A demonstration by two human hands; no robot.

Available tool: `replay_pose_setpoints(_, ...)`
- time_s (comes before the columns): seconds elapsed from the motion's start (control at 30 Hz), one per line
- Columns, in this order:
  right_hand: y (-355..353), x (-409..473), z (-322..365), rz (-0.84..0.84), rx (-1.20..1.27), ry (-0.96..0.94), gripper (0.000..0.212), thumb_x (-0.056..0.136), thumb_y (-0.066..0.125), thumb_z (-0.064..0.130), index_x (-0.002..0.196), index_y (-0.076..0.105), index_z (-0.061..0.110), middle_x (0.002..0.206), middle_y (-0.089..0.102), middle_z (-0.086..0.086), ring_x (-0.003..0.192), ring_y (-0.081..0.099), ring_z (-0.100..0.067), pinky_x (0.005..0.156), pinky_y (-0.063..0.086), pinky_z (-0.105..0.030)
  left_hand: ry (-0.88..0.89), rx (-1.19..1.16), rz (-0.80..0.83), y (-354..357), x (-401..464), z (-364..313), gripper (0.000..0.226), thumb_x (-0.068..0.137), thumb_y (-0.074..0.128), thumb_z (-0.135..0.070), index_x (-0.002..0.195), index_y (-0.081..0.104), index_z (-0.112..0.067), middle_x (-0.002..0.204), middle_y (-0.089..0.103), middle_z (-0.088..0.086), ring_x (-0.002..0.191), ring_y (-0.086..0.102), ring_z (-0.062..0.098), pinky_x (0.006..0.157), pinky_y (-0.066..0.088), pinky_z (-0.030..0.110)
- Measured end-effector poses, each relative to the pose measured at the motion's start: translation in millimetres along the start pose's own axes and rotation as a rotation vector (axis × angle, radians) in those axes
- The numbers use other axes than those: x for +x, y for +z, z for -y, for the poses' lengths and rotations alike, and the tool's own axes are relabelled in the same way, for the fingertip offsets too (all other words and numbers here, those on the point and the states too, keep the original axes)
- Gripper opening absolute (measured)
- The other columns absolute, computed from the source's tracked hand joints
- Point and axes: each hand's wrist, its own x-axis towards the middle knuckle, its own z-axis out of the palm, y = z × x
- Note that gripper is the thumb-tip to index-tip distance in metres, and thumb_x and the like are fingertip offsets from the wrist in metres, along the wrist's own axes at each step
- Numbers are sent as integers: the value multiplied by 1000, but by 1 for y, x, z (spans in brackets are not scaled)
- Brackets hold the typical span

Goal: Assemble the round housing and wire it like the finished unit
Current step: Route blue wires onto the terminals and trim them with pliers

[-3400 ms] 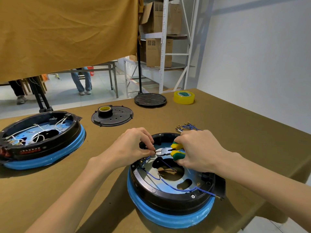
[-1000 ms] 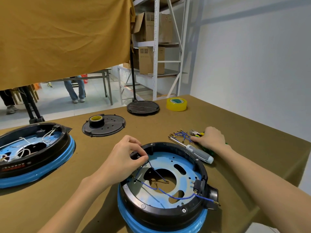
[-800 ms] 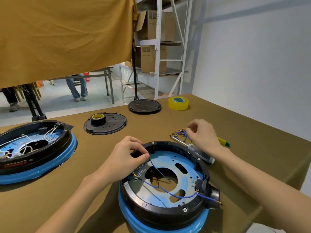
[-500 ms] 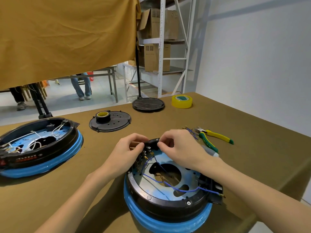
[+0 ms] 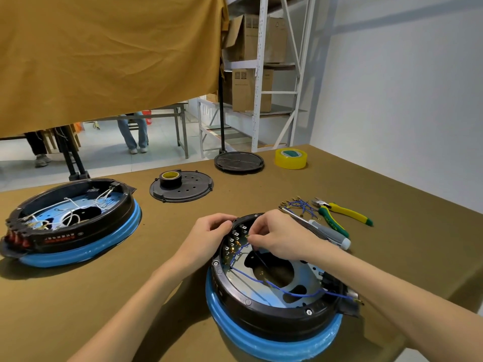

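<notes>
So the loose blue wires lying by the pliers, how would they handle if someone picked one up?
The loose blue wires look thin and lie in tangled curves, so one would probably droop, and lifting it may drag its neighbours. Each ends in a small metal terminal, probably the easier part to pinch. They seem very light, so a nudge from the pliers beside them would likely scatter them.

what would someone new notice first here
Two hands, the left hand and right hand, meet at the far rim of the blue-ringed round housing at front centre, fingers among its blue wires. At far left sits the finished unit with white wiring; green-and-yellow pliers lie to the right.
</notes>
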Motion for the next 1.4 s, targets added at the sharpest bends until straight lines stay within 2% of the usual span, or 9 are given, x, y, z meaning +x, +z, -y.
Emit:
replay_pose_setpoints(0.17, 14, -2, 2, -33, 6, -17, 12, 102, 58, 22, 90, 60, 22, 80, 72, 2, 62, 67, -10, 60, 49, -22, 0, 0, 2, 0, 0, -1, 24, 105, 51, -14, 117, 70, -20, 106, 75, -2, 96, 72, 9, 83, 57, 24)
replay_pose_setpoints(0.27, 15, 0, 5, -41, 64, 25, 14, 101, 58, 21, 90, 65, 16, 75, 73, -4, 42, 59, -11, 45, 46, -20, 1, 10, 8, 0, -1, -1, 24, 106, 50, -16, 118, 69, -22, 106, 74, -3, 94, 71, 5, 81, 57, 22)
replay_pose_setpoints(0.33, 10, 4, 7, -50, 67, 87, 22, 100, 62, 22, 84, 72, 10, 69, 73, -5, 41, 52, -14, 41, 43, -22, 3, 14, 7, 0, -1, -1, 23, 106, 50, -16, 118, 68, -23, 106, 74, -5, 94, 71, 3, 79, 56, 19)
replay_pose_setpoints(0.5, -2, 8, 9, -17, 153, 215, 25, 97, 70, 22, 77, 74, 9, 57, 68, 2, 34, 43, -6, 39, 39, -18, 7, 37, 1, 1, -1, -1, 25, 106, 50, -18, 123, 68, -20, 110, 73, -4, 101, 69, 8, 88, 56, 28)
replay_pose_setpoints(0.6, -1, 8, 10, -20, 42, 172, 26, 98, 68, 25, 75, 73, 14, 56, 68, 6, 34, 45, -1, 42, 39, -16, 9, 40, 5, 1, -1, -1, 25, 106, 50, -18, 123, 68, -20, 110, 73, -5, 101, 69, 7, 84, 55, 24)
replay_pose_setpoints(0.8, 2, 7, 3, 10, 127, 210, 22, 97, 67, 19, 83, 76, 6, 58, 66, 0, 38, 46, -11, 40, 40, -21, 25, 24, 5, 0, -2, 0, 23, 106, 51, -17, 118, 70, -21, 103, 74, -9, 91, 70, 0, 72, 53, 13)
replay_pose_setpoints(0.97, 2, 11, 1, 47, 113, 240, 21, 95, 68, 18, 79, 75, 6, 59, 67, -2, 37, 49, -11, 38, 40, -20, 47, -13, -5, -1, -3, -3, 27, 104, 55, -14, 101, 72, -35, 85, 77, -22, 84, 71, -4, 66, 51, 9)
replay_pose_setpoints(1.17, 3, 10, -5, 29, 162, 191, 19, 94, 71, 19, 83, 77, 6, 60, 67, -1, 39, 50, -9, 39, 39, -19, 51, -19, 0, -1, -3, -3, 24, 104, 56, -17, 106, 72, -34, 88, 77, -21, 87, 73, 0, 67, 52, 11)
replay_pose_setpoints(1.4, -1, 11, -5, 62, 193, 187, 20, 94, 72, 19, 87, 78, 1, 62, 67, -3, 43, 49, -10, 40, 40, -19, 71, 47, -41, -1, -3, -3, 21, 102, 59, -21, 105, 74, -36, 90, 76, -22, 90, 69, -7, 68, 50, 7)
